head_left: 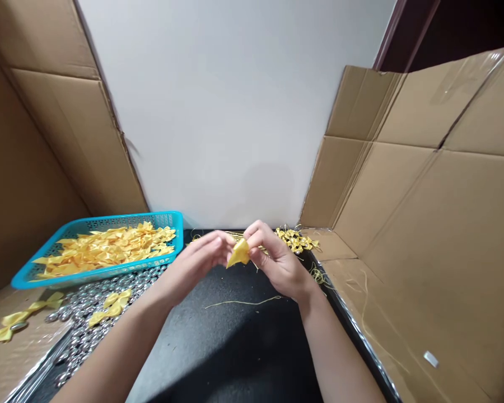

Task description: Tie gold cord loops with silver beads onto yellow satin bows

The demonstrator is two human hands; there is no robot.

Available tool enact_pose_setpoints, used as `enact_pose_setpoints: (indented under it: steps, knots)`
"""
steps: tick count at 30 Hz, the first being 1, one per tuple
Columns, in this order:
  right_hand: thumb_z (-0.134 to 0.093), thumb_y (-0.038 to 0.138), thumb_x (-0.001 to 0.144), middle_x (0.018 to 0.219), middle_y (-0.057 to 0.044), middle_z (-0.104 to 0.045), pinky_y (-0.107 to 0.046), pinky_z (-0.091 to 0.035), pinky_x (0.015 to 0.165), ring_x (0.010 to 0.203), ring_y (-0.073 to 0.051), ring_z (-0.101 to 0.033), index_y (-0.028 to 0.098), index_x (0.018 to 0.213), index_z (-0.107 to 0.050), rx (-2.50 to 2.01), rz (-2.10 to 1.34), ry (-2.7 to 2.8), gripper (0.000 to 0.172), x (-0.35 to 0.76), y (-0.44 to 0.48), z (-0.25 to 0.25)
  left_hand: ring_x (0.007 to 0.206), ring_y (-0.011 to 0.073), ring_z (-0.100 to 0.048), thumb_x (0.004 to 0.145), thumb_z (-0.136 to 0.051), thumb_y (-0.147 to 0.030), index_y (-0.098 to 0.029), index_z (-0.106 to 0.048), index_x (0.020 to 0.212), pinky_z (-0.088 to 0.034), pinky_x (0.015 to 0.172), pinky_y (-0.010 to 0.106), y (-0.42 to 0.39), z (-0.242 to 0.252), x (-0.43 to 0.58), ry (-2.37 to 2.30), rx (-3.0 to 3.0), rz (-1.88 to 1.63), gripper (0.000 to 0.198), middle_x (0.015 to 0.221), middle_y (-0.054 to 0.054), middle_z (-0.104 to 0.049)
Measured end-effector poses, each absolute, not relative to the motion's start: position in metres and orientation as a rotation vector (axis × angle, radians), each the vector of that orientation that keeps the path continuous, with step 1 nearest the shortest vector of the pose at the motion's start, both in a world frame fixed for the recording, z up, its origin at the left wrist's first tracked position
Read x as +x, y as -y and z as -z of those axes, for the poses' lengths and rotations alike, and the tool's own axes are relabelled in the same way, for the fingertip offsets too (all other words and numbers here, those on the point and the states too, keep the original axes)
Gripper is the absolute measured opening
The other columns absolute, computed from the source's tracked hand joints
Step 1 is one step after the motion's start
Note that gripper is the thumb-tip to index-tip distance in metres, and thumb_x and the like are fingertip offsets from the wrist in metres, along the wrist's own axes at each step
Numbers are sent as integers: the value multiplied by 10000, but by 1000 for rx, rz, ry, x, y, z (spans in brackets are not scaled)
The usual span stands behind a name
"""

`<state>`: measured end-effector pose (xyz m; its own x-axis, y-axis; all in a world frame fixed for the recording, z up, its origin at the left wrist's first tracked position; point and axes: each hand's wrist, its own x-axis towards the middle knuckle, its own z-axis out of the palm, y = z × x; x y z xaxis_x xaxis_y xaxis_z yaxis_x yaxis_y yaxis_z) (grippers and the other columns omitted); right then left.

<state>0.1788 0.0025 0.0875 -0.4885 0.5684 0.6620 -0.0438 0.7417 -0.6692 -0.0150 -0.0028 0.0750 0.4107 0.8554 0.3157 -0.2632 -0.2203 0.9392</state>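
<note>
A yellow ribbon bow (pixel 238 253) is held up above the black work surface (pixel 218 341), in the middle of the view. My right hand (pixel 275 262) pinches it between thumb and fingers. From the left side, my left hand (pixel 205 253) reaches to the bow with fingers stretched out, their tips at its edge; its thumb lies apart from the bow. Below the hands, a thin yellow cord (pixel 243 303) lies on the surface. Part of the bow is hidden behind the fingers.
At left, a blue basket (pixel 96 271) holds many yellow bows. Silver beads (pixel 82 336) are spread beside it, with loose bows (pixel 113 307) on top. Behind my right hand lies a pile of corded bows (pixel 296 239). Cardboard walls (pixel 437 224) stand on both sides.
</note>
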Motion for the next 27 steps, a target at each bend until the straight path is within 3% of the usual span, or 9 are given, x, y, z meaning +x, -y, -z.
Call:
enact_pose_setpoints:
  steps: [4, 10, 17, 22, 27]
  knots:
    - [-489, 356, 983, 957, -33, -510, -371, -422, 921, 942, -192, -489, 256, 831, -597, -449, -581, 2070, 212, 180, -2, -87, 702, 145, -547, 812, -736, -456, -151, -724, 876, -472, 673, 263, 6, -73, -7, -483, 1233, -867, 312, 784, 40, -610]
    - [-596, 231, 921, 989, -29, -538, -366, -422, 933, 984, -187, -541, 256, 887, -635, -484, -535, 1948, 58, 177, -4, -86, 621, 105, -505, 665, -865, -384, -158, -743, 847, -437, 578, 213, 14, -79, -4, -649, 1204, -1043, 315, 727, 10, -621]
    - [-714, 300, 820, 876, -18, -688, -336, -489, 832, 846, -172, -646, 216, 961, -666, -607, -862, 1789, 171, 185, 1, -89, 605, 141, -594, 687, -839, -367, -191, -731, 798, -484, 589, 241, 30, -88, 2, -1000, 1463, -1382, 234, 662, -1, -695]
    - [-738, 280, 783, 785, -20, -726, -313, -550, 732, 738, -157, -678, 185, 804, -701, -698, -1065, 1614, 104, 179, 6, -90, 666, 199, -669, 728, -783, -416, -192, -767, 818, -536, 611, 282, 33, -94, -2, -1046, 1556, -1338, 242, 729, 45, -759]
    - [-770, 266, 739, 785, -22, -735, -323, -566, 751, 735, -156, -683, 190, 793, -712, -718, -1064, 1547, 110, 176, 6, -92, 640, 193, -660, 715, -790, -366, -182, -754, 751, -527, 595, 275, 33, -97, -8, -1086, 1638, -1278, 191, 710, 43, -751]
